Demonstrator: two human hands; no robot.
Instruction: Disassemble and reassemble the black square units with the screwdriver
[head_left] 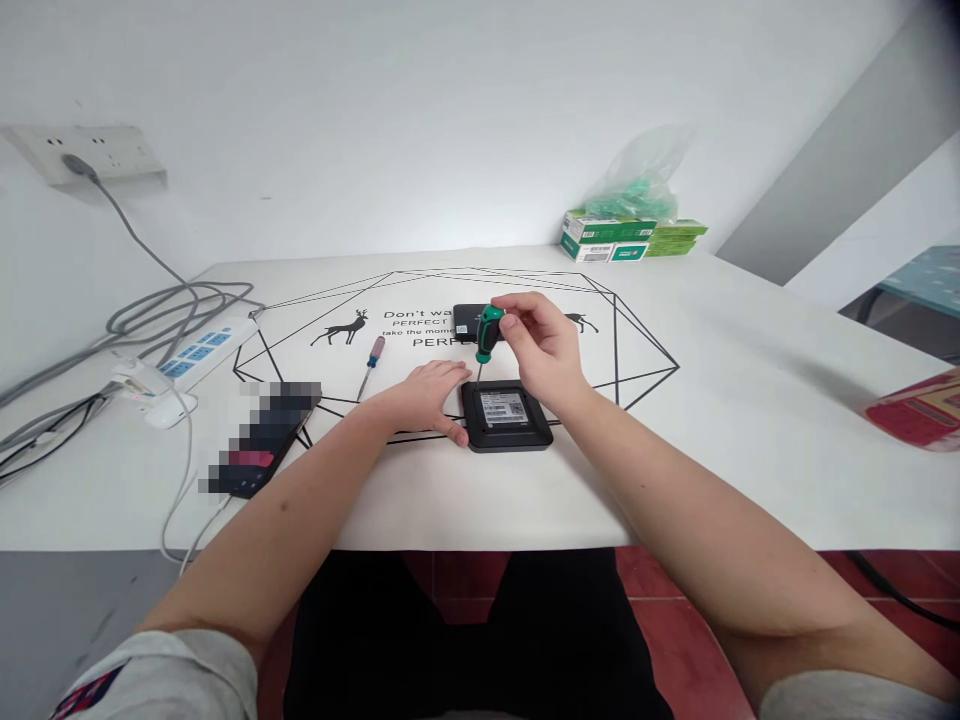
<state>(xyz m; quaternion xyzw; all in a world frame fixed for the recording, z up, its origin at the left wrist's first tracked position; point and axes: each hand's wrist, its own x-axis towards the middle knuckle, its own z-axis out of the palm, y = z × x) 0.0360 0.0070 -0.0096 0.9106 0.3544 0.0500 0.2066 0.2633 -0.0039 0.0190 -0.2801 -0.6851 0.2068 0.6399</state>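
A black rectangular electronic device [471, 425] with a white printed label [504, 408] lies flat on the table in front of me. My right hand [544, 345] is closed round the upper handle of a green-and-black screwdriver [489, 330]. Its shaft points down, nearly upright, with the tip at the device's far left corner. At the device's left edge rests my left hand [429, 402], fingers stretched out and thumb apart, touching the side. Behind the screwdriver lies another black flat piece [466, 318], partly hidden by my right hand.
A smaller screwdriver [373, 358] lies left of my hands, near a phone [274, 440]. Further left are a power strip [206, 350] and coiled grey cables [161, 310]. Green-and-white boxes [607, 235] under a plastic bag [637, 185] stand by the wall. A red package [919, 410] sits far right.
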